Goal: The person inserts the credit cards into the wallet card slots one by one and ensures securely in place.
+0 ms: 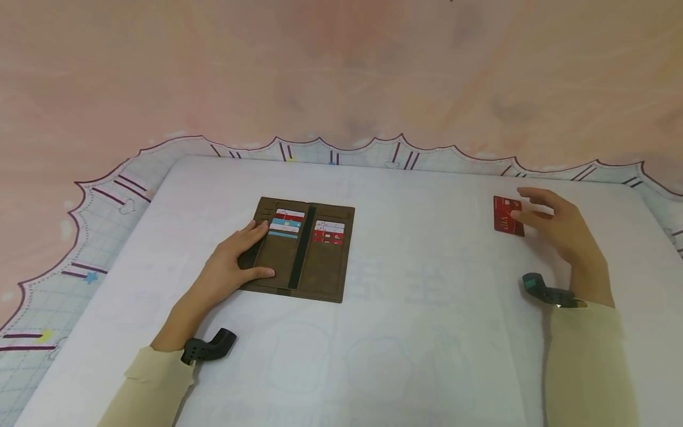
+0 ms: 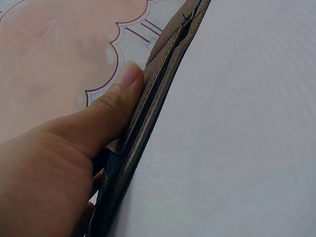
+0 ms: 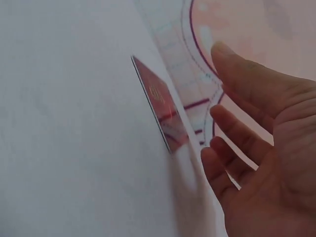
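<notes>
A brown wallet (image 1: pixel 322 276) lies unfolded on the white tabletop, with several cards (image 1: pixel 285 223) showing in its left slots and more cards (image 1: pixel 328 232) in its right ones. My left hand (image 1: pixel 226 261) rests on the wallet's left side, its thumb lying over the lower part of that half. In the left wrist view the thumb (image 2: pixel 129 74) is against the stitched leather (image 2: pixel 153 74). Far to the right, a red VIP card (image 1: pixel 506 216) lies flat. Above its right edge hovers my right hand (image 1: pixel 560 228), fingers loosely bent; the right wrist view shows space between them and the card (image 3: pixel 157 96).
The white tabletop (image 1: pixel 427 332) stretches between the wallet and the red card. Along its back and left edges runs a scalloped patterned border (image 1: pixel 368 155), with a pinkish-orange surface (image 1: pixel 341 71) beyond. Each wrist wears a dark device (image 1: pixel 210 347).
</notes>
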Action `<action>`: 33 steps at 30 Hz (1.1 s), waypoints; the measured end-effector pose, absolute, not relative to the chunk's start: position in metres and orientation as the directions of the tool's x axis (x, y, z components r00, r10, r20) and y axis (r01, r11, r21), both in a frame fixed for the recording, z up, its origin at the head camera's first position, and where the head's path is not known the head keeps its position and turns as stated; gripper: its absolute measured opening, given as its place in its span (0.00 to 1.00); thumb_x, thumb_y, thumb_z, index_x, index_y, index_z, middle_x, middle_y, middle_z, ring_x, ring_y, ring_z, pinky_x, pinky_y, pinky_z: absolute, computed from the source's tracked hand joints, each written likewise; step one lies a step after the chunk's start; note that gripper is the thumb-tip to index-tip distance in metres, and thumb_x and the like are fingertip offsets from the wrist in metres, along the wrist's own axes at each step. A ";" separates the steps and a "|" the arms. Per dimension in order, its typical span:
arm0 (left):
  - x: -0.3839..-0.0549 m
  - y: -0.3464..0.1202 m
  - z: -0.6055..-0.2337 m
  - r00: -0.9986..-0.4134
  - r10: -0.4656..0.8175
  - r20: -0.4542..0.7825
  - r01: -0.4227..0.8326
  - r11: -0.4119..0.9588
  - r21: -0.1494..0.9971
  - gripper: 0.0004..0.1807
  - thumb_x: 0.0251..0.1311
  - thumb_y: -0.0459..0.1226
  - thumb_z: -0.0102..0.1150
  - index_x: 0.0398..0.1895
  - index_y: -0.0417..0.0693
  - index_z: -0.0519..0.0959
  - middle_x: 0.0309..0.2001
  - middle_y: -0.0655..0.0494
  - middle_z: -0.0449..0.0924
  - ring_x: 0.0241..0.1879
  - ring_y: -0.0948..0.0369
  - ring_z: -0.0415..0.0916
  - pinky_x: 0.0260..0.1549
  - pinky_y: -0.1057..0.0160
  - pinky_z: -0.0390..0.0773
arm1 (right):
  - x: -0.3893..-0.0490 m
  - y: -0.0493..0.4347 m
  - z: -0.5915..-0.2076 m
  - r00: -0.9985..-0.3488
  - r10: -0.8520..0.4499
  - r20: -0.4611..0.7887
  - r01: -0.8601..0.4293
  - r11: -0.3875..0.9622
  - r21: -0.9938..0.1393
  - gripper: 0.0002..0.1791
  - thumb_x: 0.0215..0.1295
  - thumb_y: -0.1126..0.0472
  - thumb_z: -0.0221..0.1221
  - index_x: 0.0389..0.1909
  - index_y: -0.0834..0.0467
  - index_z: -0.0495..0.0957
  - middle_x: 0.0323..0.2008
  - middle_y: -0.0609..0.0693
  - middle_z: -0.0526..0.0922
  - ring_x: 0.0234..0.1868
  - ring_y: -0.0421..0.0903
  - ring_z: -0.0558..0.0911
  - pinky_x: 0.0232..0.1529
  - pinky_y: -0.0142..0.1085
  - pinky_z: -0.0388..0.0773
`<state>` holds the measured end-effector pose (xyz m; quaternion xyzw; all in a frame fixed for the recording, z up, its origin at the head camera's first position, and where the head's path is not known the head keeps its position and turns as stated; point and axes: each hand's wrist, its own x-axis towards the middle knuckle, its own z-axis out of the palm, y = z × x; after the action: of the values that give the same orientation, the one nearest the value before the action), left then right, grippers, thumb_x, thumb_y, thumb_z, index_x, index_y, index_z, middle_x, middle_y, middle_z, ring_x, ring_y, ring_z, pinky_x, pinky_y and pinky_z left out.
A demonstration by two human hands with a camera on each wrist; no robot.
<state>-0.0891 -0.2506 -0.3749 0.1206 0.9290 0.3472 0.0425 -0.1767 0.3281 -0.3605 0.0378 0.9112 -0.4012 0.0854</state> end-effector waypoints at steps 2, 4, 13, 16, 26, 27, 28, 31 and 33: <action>-0.090 -0.250 -0.375 -0.968 0.251 0.003 0.192 0.731 0.655 0.49 0.48 0.46 0.72 0.74 0.52 0.57 0.73 0.43 0.49 0.71 0.39 0.44 0.63 0.34 0.48 | -0.174 0.332 -0.363 -0.979 0.001 -0.206 0.151 0.680 -0.718 0.38 0.63 0.38 0.56 0.73 0.42 0.57 0.71 0.60 0.55 0.67 0.67 0.57 0.58 0.68 0.57; -0.090 -0.251 -0.376 -0.969 0.248 0.002 0.189 0.732 0.655 0.50 0.48 0.46 0.73 0.74 0.52 0.58 0.73 0.43 0.49 0.71 0.38 0.44 0.63 0.34 0.48 | -0.173 0.333 -0.366 -0.975 0.005 -0.221 0.164 0.687 -0.708 0.39 0.62 0.37 0.56 0.72 0.42 0.57 0.70 0.60 0.56 0.67 0.66 0.55 0.58 0.68 0.57; -0.088 -0.252 -0.378 -0.972 0.236 0.003 0.177 0.720 0.671 0.50 0.47 0.47 0.73 0.74 0.53 0.58 0.73 0.43 0.49 0.71 0.40 0.44 0.63 0.34 0.49 | -0.177 0.326 -0.372 -0.967 -0.005 -0.255 0.161 0.764 -0.625 0.47 0.56 0.34 0.60 0.73 0.47 0.55 0.70 0.64 0.54 0.67 0.67 0.54 0.55 0.71 0.57; -0.090 -0.250 -0.377 -0.972 0.236 0.003 0.177 0.718 0.673 0.50 0.47 0.47 0.73 0.74 0.53 0.57 0.73 0.43 0.49 0.71 0.40 0.44 0.63 0.34 0.49 | -0.178 0.324 -0.372 -0.966 -0.028 -0.257 0.138 0.785 -0.604 0.48 0.58 0.36 0.60 0.74 0.51 0.52 0.69 0.67 0.52 0.67 0.69 0.53 0.55 0.71 0.57; -0.092 -0.249 -0.378 -0.969 0.249 0.009 0.190 0.716 0.671 0.50 0.48 0.45 0.73 0.74 0.51 0.57 0.73 0.42 0.49 0.71 0.39 0.44 0.63 0.34 0.49 | -0.181 0.328 -0.375 -0.963 -0.051 -0.264 0.117 0.804 -0.583 0.48 0.60 0.37 0.59 0.75 0.50 0.49 0.70 0.67 0.48 0.67 0.70 0.52 0.55 0.70 0.57; -0.092 -0.249 -0.377 -0.969 0.248 0.006 0.188 0.717 0.671 0.50 0.48 0.45 0.73 0.74 0.50 0.57 0.73 0.42 0.49 0.71 0.39 0.44 0.63 0.35 0.49 | -0.182 0.328 -0.375 -0.963 -0.052 -0.265 0.116 0.805 -0.582 0.48 0.60 0.37 0.59 0.75 0.50 0.48 0.70 0.67 0.48 0.67 0.70 0.52 0.55 0.70 0.57; -0.092 -0.249 -0.377 -0.969 0.249 0.006 0.189 0.719 0.669 0.50 0.48 0.46 0.73 0.74 0.50 0.57 0.73 0.42 0.49 0.71 0.40 0.44 0.63 0.35 0.49 | -0.182 0.328 -0.375 -0.963 -0.051 -0.266 0.118 0.806 -0.581 0.48 0.60 0.37 0.59 0.75 0.50 0.48 0.71 0.67 0.48 0.67 0.70 0.52 0.55 0.70 0.57; -0.093 -0.248 -0.376 -0.969 0.248 0.005 0.188 0.721 0.667 0.49 0.48 0.45 0.73 0.74 0.49 0.57 0.73 0.42 0.49 0.71 0.40 0.44 0.63 0.35 0.49 | -0.183 0.329 -0.373 -0.960 -0.054 -0.276 0.124 0.800 -0.587 0.50 0.59 0.37 0.59 0.76 0.50 0.47 0.71 0.68 0.47 0.68 0.70 0.50 0.55 0.71 0.56; -0.093 -0.248 -0.377 -0.968 0.249 0.004 0.189 0.722 0.665 0.49 0.48 0.45 0.73 0.74 0.49 0.57 0.73 0.42 0.49 0.71 0.40 0.44 0.63 0.35 0.49 | -0.183 0.329 -0.373 -0.958 -0.054 -0.281 0.127 0.799 -0.588 0.50 0.59 0.37 0.60 0.76 0.51 0.48 0.70 0.69 0.48 0.68 0.70 0.50 0.55 0.71 0.55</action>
<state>-0.0927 -0.2481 -0.3766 0.1180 0.9270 0.3535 0.0428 -0.1833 0.3286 -0.3733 0.0193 0.9375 -0.3165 0.1431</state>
